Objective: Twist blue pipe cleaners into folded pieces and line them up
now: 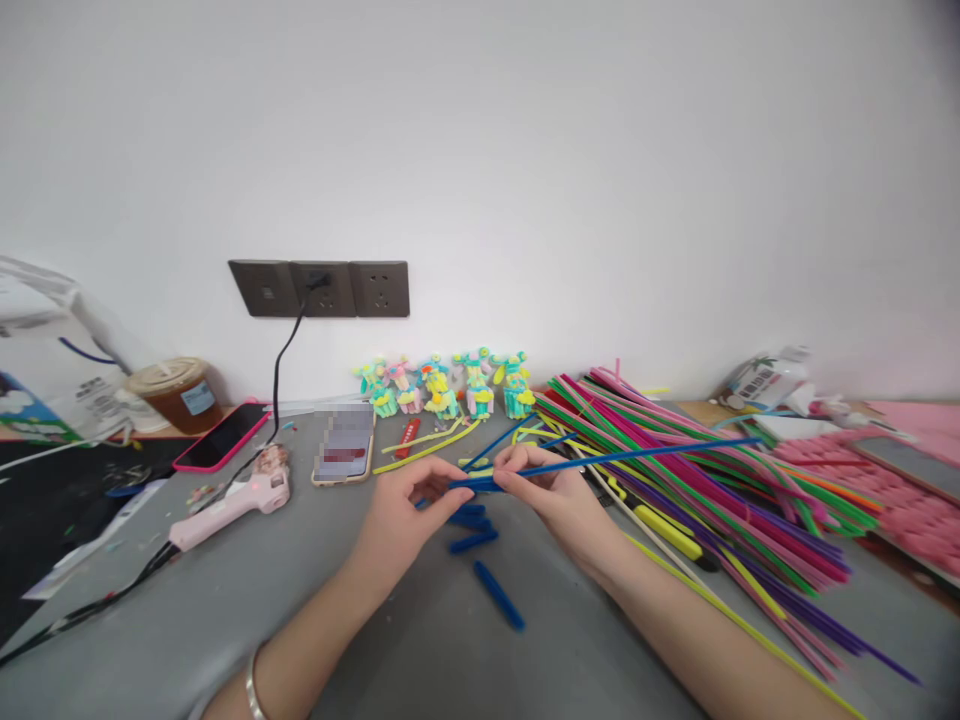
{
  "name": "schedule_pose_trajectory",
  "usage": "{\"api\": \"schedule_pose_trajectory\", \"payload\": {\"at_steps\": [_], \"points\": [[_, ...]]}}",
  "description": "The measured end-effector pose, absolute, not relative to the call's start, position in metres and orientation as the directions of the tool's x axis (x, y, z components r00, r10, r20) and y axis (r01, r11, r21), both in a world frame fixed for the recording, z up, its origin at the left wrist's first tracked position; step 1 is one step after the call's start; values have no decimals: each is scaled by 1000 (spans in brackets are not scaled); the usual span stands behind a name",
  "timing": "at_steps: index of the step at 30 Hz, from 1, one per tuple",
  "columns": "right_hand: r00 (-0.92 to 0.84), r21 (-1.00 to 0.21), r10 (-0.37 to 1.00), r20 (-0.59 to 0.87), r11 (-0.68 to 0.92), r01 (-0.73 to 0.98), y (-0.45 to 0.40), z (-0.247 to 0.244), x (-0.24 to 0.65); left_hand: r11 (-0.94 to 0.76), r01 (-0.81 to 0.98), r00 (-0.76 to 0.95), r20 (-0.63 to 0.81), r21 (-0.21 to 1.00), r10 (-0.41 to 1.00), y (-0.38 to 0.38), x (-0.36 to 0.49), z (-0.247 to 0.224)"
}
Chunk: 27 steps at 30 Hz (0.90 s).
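Between my two hands a long blue pipe cleaner [630, 458] is stretched, its free end pointing far to the right. My left hand [420, 500] pinches its doubled left end between thumb and fingers. Close beside it, my right hand [540, 485] pinches the same pipe cleaner. Below the hands, several short folded blue pieces [474, 540] lie on the grey mat, and a separate blue piece [499, 596] lies nearer to me. Behind the hands, a yellow pipe cleaner [427, 448] rests on the mat.
A big bundle of coloured pipe cleaners [697, 480] spreads right, beside a yellow-handled tool [667, 530]. Several small pastel figures [480, 385] stand along the wall. Left are a phone [345, 445], a pink-cased phone [223, 437], a corded pink glue gun [232, 505] and a drink cup [176, 395].
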State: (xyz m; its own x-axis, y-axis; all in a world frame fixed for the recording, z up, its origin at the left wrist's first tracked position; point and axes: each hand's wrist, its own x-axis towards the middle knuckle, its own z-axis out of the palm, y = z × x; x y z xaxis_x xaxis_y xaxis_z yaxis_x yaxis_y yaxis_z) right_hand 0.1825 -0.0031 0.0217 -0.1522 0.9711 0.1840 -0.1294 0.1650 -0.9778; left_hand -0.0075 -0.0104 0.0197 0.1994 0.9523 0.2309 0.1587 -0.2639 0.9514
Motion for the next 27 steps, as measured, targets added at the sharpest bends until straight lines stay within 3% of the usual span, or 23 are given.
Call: {"api": "schedule_pose_trajectory", "payload": {"at_steps": [5,16,23,27], "points": [[-170,-972,962,212,189,-140,-4,23,183,-210,64,179,196,976,964,-12,-5,22],[-184,-976,962,204,184,-118,-6,27,182,-202,47,161,192,978,968,-15,-6,25],[-336,-988,931,143,116,-100,-4,35,193,-130,-108,208,150,986,967,-12,-6,32],[-410,-985,895,175,156,-81,-3,41,199,-39,-188,249,86,981,965,-13,-6,34]]}}
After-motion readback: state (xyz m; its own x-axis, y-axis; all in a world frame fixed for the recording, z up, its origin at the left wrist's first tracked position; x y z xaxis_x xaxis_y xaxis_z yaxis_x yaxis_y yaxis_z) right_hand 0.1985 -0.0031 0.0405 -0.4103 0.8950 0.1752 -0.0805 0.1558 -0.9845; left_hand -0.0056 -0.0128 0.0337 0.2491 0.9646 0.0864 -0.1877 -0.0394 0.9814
